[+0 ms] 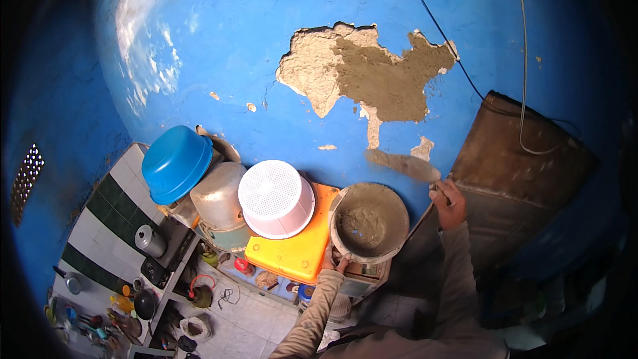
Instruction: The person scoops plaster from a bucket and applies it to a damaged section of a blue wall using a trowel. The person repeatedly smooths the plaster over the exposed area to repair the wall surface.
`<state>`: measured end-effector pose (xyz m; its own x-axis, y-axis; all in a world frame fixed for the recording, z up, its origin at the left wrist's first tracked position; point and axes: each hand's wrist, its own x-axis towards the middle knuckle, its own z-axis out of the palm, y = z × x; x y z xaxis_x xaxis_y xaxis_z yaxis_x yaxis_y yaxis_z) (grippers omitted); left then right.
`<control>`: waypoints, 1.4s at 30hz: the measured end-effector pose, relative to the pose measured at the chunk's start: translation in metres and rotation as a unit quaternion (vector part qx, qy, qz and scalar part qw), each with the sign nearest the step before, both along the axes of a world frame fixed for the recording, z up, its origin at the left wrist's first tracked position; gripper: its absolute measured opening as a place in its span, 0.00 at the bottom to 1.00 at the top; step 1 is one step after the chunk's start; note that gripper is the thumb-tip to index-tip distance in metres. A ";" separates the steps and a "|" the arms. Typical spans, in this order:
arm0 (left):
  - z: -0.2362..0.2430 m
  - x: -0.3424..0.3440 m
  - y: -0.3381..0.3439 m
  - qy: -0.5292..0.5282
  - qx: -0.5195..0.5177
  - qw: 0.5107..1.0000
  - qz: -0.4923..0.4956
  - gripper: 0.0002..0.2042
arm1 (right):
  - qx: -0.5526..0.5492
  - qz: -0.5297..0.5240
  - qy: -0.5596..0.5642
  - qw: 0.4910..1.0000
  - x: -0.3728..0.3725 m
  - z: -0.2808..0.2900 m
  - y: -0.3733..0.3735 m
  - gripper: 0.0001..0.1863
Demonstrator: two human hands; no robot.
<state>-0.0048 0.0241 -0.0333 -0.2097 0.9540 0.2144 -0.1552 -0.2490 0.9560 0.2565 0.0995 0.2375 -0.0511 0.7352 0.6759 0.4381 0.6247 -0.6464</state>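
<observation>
My right hand point(450, 204) is closed round the handle of a trowel point(407, 165). Its long blade points left, just in front of the blue wall point(226, 60) and above a round bucket point(401, 216). Wet grey-brown mortar point(361, 226) lies inside the bucket. Against the bucket's near left side, my left hand point(334, 260) grips it low down. Higher on the wall, a broken patch shows bare pale plaster point(311, 60) on its left. Smoothed darker mortar point(392, 80) covers the middle and right of that patch.
Left of the bucket, a yellow plastic piece point(282, 258) carries an upturned white strainer basket point(276, 198). Beyond are a metal pot point(220, 196) and a blue basin point(176, 163). A brown panel point(512, 153) leans at right, with cables point(524, 60) hanging nearby. Kitchenware fills the lower left.
</observation>
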 end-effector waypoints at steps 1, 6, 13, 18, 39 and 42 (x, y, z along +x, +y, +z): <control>-0.005 0.000 0.001 0.005 -0.006 1.000 0.002 0.36 | -0.001 0.025 -0.007 1.000 -0.003 0.014 0.002 0.18; 0.026 -0.003 -0.005 0.035 -0.035 0.999 -0.001 0.35 | -0.017 0.179 0.038 0.983 -0.027 0.094 0.000 0.17; 0.015 -0.001 -0.004 0.023 0.000 0.999 0.024 0.34 | -0.077 0.317 0.014 0.945 -0.042 0.154 0.019 0.16; 0.017 0.000 -0.003 -0.027 0.006 0.999 0.017 0.34 | -0.180 0.326 0.045 0.927 -0.048 0.173 0.075 0.17; 0.029 0.005 0.002 -0.127 0.060 0.990 -0.007 0.35 | 0.089 -0.115 -0.557 0.818 -0.009 -0.084 0.034 0.14; 0.026 -0.001 -0.001 -0.077 -0.002 0.997 -0.010 0.35 | 0.101 -0.097 -0.605 0.784 -0.023 -0.106 0.047 0.14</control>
